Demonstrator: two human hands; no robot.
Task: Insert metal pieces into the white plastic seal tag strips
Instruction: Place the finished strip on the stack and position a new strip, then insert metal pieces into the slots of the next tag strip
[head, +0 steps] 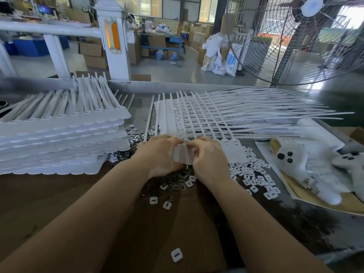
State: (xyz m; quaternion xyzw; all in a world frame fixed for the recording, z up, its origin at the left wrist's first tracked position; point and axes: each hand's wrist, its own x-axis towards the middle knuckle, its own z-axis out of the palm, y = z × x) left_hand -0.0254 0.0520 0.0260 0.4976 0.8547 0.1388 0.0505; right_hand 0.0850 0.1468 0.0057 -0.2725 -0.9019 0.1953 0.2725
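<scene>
A joined strip of white plastic seal tags (184, 154) lies in front of me at the table's middle, its thin tails fanning away toward the far edge. My left hand (160, 154) grips the strip's left part from the side. My right hand (208, 158) pinches the tag heads beside it, fingertips meeting the left hand's; whether a metal piece sits under them is hidden. Small dark metal pieces (173, 182) are heaped under and just before my hands. White square plastic caps (254, 174) are scattered to the right.
A tall stack of tag strips (65, 142) stands at the left. More strips (246, 115) fan out behind my hands. White plush toys (307, 164) lie on paper at the right. A big floor fan (295, 40) stands beyond the table's far right edge.
</scene>
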